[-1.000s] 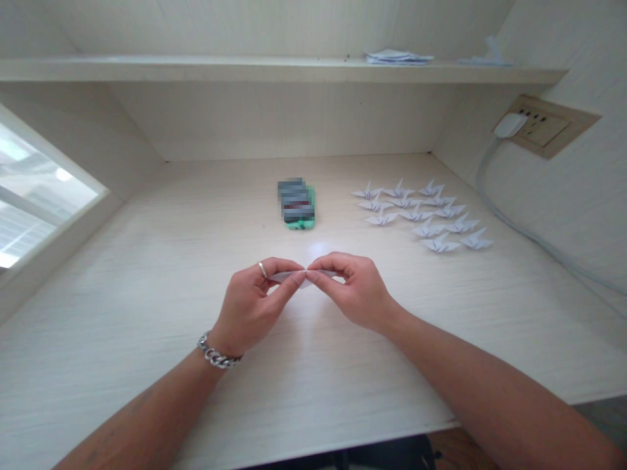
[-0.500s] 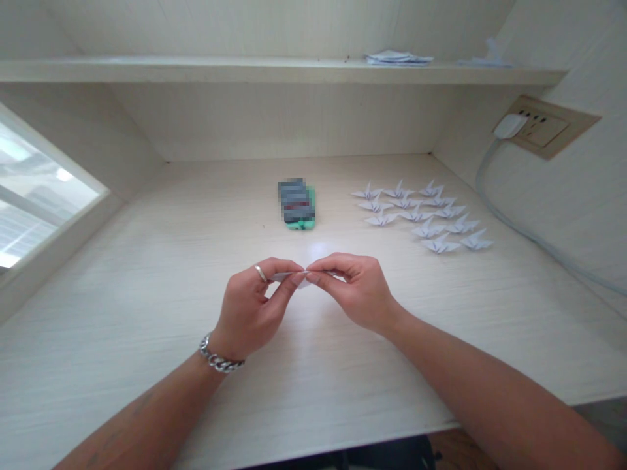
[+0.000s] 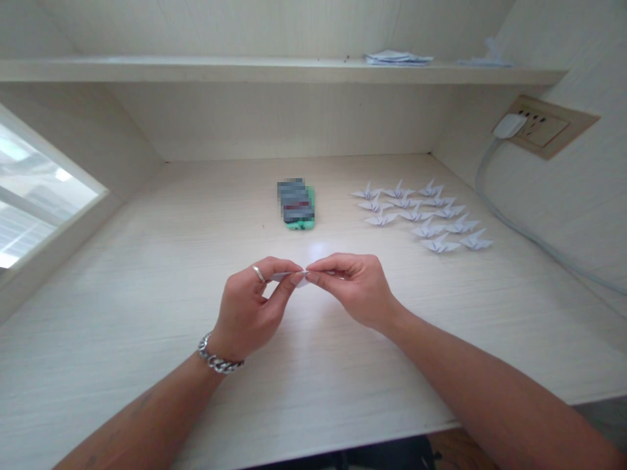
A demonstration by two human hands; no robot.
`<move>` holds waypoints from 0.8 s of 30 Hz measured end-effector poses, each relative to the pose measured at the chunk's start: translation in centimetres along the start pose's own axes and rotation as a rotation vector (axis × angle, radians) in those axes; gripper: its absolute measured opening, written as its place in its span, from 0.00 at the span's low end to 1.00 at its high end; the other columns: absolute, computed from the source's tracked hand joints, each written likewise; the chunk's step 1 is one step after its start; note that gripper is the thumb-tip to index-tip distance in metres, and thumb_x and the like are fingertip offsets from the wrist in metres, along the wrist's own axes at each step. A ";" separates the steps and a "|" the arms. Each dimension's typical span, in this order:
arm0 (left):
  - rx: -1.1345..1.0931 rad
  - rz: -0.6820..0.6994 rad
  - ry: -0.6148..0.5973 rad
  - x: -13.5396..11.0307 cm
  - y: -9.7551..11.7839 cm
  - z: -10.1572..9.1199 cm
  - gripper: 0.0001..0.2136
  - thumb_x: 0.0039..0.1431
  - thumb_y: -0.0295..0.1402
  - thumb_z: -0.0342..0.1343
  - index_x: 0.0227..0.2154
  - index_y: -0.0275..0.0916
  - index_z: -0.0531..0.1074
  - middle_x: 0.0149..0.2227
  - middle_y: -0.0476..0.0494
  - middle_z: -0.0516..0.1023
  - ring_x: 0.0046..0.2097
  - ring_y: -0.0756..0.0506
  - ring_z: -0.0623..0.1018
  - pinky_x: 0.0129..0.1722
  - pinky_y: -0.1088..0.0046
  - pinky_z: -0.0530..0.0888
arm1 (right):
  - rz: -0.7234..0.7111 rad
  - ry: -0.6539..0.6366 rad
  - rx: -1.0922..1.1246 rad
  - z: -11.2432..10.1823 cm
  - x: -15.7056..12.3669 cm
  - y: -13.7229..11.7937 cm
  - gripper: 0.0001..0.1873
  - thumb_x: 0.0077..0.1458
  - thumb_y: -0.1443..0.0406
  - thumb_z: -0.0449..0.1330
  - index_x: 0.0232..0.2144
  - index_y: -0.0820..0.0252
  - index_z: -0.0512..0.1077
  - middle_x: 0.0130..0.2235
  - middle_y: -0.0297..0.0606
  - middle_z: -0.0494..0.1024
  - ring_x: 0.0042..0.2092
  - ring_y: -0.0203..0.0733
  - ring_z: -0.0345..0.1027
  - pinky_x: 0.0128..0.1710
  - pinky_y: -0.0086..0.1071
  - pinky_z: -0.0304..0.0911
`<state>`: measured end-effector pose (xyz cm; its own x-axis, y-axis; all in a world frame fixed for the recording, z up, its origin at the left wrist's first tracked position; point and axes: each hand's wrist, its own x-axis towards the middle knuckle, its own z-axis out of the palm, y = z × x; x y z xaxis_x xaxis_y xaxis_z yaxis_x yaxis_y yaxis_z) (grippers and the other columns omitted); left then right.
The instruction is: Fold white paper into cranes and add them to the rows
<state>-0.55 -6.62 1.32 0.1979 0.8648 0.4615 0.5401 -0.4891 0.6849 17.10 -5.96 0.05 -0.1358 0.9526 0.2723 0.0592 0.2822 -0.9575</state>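
A small folded piece of white paper [image 3: 302, 279] is pinched between both my hands a little above the pale wooden desk [image 3: 147, 274]. My left hand [image 3: 255, 303], with a ring and a chain bracelet, grips its left end between thumb and forefinger. Its right end sits in the closed fingers of my right hand [image 3: 355, 287]. Most of the paper is hidden by my fingers. Several finished white paper cranes [image 3: 421, 215] lie in rows on the desk at the far right.
A phone in a green case [image 3: 296, 205] lies flat behind my hands. A wall socket [image 3: 543, 127] with a white plug and cable [image 3: 519, 228] is on the right wall. Loose papers [image 3: 398, 57] rest on the upper shelf. A window is at left.
Both hands have risen very slightly with the paper still pinched; the fingers shifted a little on the fold. Nothing else moved.
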 end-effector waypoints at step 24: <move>0.040 0.052 0.029 -0.1 -0.1 -0.3 0.02 0.57 0.29 0.58 0.33 0.40 0.74 0.30 0.50 0.78 0.30 0.50 0.76 0.32 0.76 0.73 | -0.065 -0.005 -0.082 -0.3 0.1 -0.3 0.03 0.50 0.66 0.65 0.30 0.58 0.79 0.33 0.36 0.82 0.35 0.39 0.76 0.36 0.31 0.71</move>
<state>-0.82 -6.68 1.38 0.2035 0.8342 0.5126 0.5618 -0.5282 0.6366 17.39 -5.87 0.38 -0.1469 0.9315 0.3329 0.1308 0.3518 -0.9269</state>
